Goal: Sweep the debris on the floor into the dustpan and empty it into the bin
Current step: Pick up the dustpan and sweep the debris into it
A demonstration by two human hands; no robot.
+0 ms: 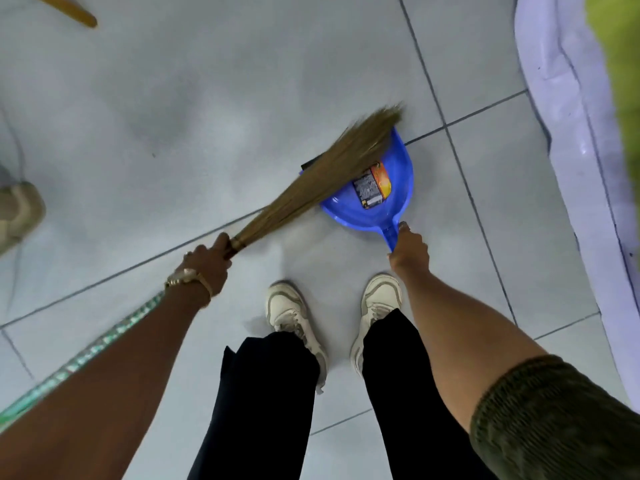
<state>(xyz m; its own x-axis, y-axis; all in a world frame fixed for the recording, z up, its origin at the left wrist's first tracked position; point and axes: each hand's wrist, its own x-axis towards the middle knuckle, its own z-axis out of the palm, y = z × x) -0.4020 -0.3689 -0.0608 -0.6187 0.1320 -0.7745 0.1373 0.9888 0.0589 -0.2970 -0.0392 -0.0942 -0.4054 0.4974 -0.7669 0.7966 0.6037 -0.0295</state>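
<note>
Both hands are busy: the left hand (207, 261) is closed round the neck of a grass broom (325, 171), just where the bristles are bound, and the right hand (410, 245) is curled shut on the short handle of a blue dustpan (398, 188). The dustpan lies flat on the floor (156, 116), a little ahead of the person's white shoes (287, 317), with its open mouth turned away to the upper left. The broom's bristles lie across that mouth and over the pan's far edge, so the sweeping stroke seems to be at or near its finish.

Inside the pan sits a printed wrapper (372, 187), orange and black, lying against the blue plastic; a dark strip shows at the pan's lip under the bristles, and whether that is debris or part of the pan is unclear. By my judgement the gathering is mostly done, since the nearby tiles look bare apart from a tiny speck. Emptying is not yet done, and no bin is in view.

Pale grey tiles with dark grout lines make up the floor, glossy and lightly streaked. A white and green cloth-like edge (568, 133) runs along the right side, too blurred to identify. Someone else's shoe (19, 213) shows at the left edge, and a wooden piece (69, 10) lies at the top left.
</note>
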